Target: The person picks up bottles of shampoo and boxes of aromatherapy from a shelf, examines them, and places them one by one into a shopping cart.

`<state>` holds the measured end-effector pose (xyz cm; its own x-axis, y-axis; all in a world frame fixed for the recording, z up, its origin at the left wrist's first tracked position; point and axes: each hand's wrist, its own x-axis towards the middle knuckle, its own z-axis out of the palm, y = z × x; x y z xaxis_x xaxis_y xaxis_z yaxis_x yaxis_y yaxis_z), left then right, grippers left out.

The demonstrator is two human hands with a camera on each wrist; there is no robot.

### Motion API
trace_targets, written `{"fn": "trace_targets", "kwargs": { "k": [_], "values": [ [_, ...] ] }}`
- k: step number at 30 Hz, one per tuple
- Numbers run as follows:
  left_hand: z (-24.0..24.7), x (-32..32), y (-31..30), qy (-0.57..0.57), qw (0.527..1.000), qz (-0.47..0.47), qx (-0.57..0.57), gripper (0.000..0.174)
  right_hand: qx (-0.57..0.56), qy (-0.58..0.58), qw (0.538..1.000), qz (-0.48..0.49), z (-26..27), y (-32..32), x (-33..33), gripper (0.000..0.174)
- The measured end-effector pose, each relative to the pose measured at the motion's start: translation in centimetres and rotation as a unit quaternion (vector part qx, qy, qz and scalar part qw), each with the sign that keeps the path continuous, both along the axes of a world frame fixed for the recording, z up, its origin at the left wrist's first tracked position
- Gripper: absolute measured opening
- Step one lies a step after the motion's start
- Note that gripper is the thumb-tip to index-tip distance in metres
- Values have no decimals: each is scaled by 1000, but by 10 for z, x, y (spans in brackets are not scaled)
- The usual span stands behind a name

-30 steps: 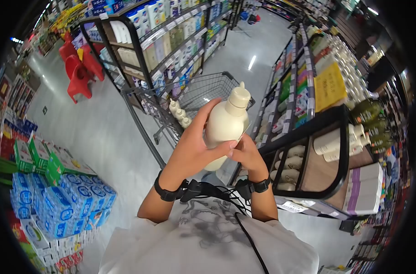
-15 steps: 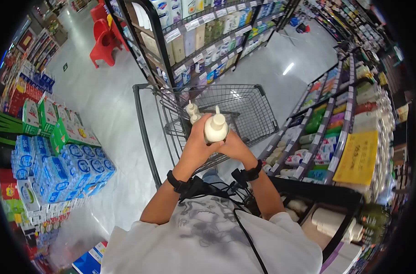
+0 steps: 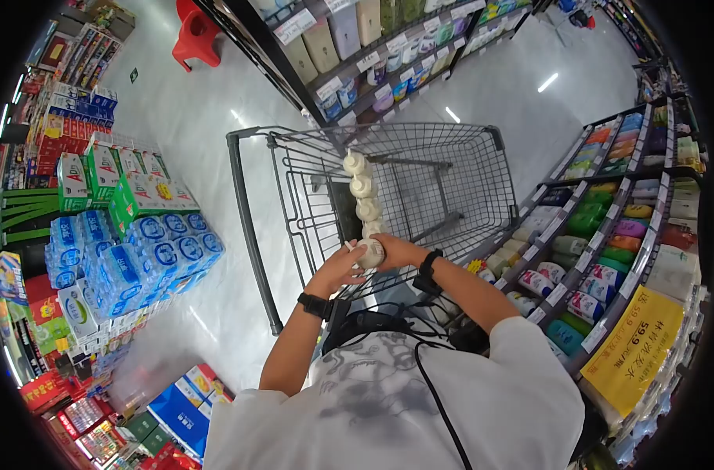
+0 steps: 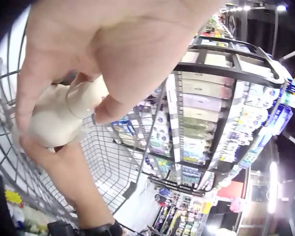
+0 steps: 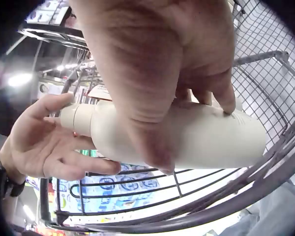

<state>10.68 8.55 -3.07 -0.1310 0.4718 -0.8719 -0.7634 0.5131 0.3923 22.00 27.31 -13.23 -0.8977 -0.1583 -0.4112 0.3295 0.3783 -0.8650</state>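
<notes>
Shows a supermarket aisle from above and from both wrists. Holds a cream pump bottle between two hands, at the near side of a wire shopping cart; cannot tell whether above or below the rim. Wraps the right hand round the bottle's body, thumb on one side, fingertips on the other. Places the left hand at the pump end, fingers spread and loosely bent about the neck, thumb by the cap, with no firm pinch visible. Just beyond, inside the cart, shows a row of similar pump bottles, close together, pumps up.

Could slip, by judgement, because of the loose left fingers and a hold resting mostly on the right. Could knock the nearest bottle in the row, through lowering too close, and perhaps tip the others. Could snag spout or base on the wire, through too low or slanted a pass, and twist free. Could also roll the cart aside with a bump, for want of a hand on the cart handle.
</notes>
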Motion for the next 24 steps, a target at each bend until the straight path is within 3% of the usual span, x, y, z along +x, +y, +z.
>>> {"fn": "trace_targets", "kwargs": {
  "k": [3,4,7,8,11,15,16,18,19,20,23,24],
  "values": [
    [-44,7,-5,-15,999,41,-13,78,12,23,999,27,-20,-2,-3,78],
    [-46,12,-2,26,997,54,-41,70,33,27,999,25,-36,-5,1,98],
    [-57,25,9,144,987,-19,-74,57,74,-12,997,-20,-57,-16,11,86],
    [-61,30,10,196,975,-62,-80,46,84,-23,996,32,-61,-12,10,92],
    [-72,41,9,306,936,-145,-97,47,42,-202,976,75,-87,-17,7,97],
    [-113,49,-3,290,941,-157,-74,48,4,-172,985,33,-130,-25,14,103],
    [-159,54,-16,286,943,-157,-71,45,-85,-177,981,-5,-93,-14,9,96],
    [-156,52,-5,201,977,-68,-37,44,-171,-177,969,11,-132,-24,3,62],
    [-149,51,2,155,987,-24,-20,45,-209,-182,961,8,-146,-28,3,57],
    [-139,47,11,145,986,-37,-70,48,-247,-189,951,-5,-152,-33,3,51],
    [-153,43,13,151,985,-41,-66,47,-332,-204,919,-59,-144,-41,-4,39],
    [-158,44,13,155,984,-38,-78,40,-273,-243,926,-93,-126,-37,-5,38]
  ]
}}
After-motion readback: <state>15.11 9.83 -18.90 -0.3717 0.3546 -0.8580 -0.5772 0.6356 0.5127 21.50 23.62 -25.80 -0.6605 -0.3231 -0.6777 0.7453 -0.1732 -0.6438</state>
